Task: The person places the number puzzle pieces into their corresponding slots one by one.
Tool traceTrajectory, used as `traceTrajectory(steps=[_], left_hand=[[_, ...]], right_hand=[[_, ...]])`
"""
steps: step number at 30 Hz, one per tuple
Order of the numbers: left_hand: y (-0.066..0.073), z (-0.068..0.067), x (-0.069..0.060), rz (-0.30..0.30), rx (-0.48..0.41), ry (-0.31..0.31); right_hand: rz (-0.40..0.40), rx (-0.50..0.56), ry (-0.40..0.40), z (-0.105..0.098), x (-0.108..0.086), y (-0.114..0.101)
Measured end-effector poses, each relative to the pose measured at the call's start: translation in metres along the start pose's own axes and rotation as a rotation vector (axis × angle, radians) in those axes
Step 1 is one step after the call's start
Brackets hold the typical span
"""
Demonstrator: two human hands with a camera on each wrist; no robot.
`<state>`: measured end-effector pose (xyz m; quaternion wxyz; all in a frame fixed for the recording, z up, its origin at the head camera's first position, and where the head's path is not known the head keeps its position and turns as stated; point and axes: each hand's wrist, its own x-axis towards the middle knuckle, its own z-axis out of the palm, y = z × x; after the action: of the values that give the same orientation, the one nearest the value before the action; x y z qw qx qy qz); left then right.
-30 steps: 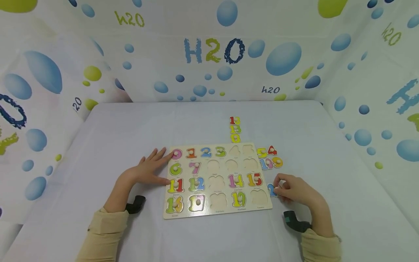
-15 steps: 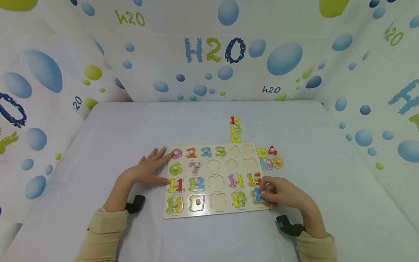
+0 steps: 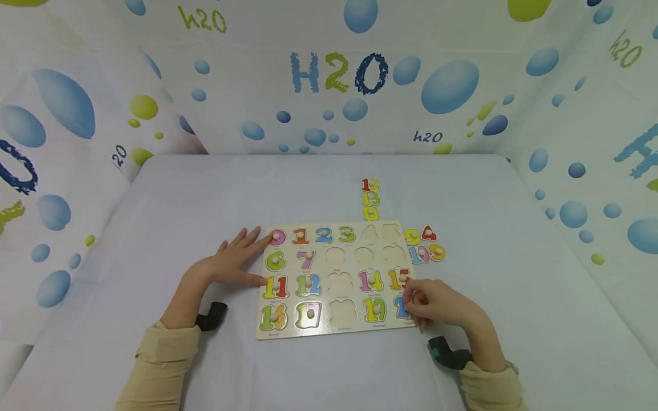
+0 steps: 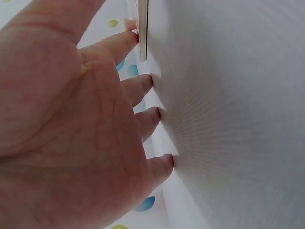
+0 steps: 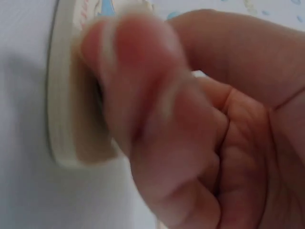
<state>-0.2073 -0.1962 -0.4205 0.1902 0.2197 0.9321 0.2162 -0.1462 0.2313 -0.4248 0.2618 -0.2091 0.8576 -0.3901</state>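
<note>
A wooden number puzzle board [image 3: 324, 294] lies on the white table, partly filled with coloured knobbed number pieces. My right hand [image 3: 442, 301] pinches a blue number piece [image 3: 401, 307] at the board's lower right recess; the fingers hide the rest of it. In the right wrist view, curled fingers [image 5: 157, 105] cover the piece at the board's corner [image 5: 64, 119]. With fingers spread, my left hand [image 3: 226, 264] touches the board's left edge near the pink 0 piece [image 3: 277, 237] and the 11 piece [image 3: 275, 287]. Its other fingertips [image 4: 164, 164] rest on the tablecloth.
Loose number pieces lie right of the board, including a red 4 [image 3: 429, 233], a yellow 5 [image 3: 412, 237] and an orange 9 [image 3: 437, 252]. Above the board stands a column of pieces, a yellow 8 [image 3: 370, 213] lowest. A patterned curtain [image 3: 267, 63] hangs behind.
My right hand has carried the blue number piece left from the table onto the board's lower right recess, where it now sits lower. The left hand stays at the board's edge.
</note>
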Motion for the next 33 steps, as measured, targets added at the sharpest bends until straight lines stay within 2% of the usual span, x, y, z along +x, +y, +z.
traceTrajectory(steps=[4,6,8,10,13,14,16,20,23,27,29,31,33], left_hand=[[-0.001,0.000,0.000,-0.007,-0.009,-0.002],[-0.001,0.000,0.000,-0.009,-0.014,-0.001],[-0.001,0.000,0.000,-0.008,-0.020,-0.003],[-0.001,0.001,0.000,-0.005,-0.025,-0.002],[-0.001,0.002,0.001,-0.003,-0.024,0.001],[-0.001,0.003,0.001,-0.005,-0.024,0.003],[-0.002,0.004,0.000,-0.010,-0.017,0.001],[-0.003,0.004,0.000,-0.003,-0.013,-0.007],[-0.001,0.002,0.000,0.004,-0.003,0.001],[0.000,0.000,-0.001,-0.007,-0.005,0.002],[-0.001,0.000,-0.001,-0.012,-0.005,-0.001],[-0.002,0.001,-0.001,-0.012,-0.007,0.000],[-0.002,0.002,0.000,-0.008,-0.013,0.002]], right_hand=[[0.019,0.009,-0.023,-0.002,0.001,-0.004],[0.012,0.044,-0.042,-0.008,0.000,0.000],[-0.006,0.082,-0.021,-0.020,-0.001,0.008],[-0.010,0.124,0.078,-0.035,0.000,0.017],[0.024,0.113,0.303,-0.057,0.006,0.031],[0.047,0.120,0.356,-0.063,0.010,0.036],[0.110,0.133,0.395,-0.069,0.016,0.046],[0.218,0.215,0.359,-0.072,0.024,0.062],[0.236,0.240,0.375,-0.073,0.026,0.066],[0.195,0.251,0.437,-0.076,0.024,0.056],[0.150,0.267,0.434,-0.073,0.028,0.043],[0.094,0.275,0.373,-0.066,0.038,0.028],[0.032,0.287,0.272,-0.056,0.052,0.014]])
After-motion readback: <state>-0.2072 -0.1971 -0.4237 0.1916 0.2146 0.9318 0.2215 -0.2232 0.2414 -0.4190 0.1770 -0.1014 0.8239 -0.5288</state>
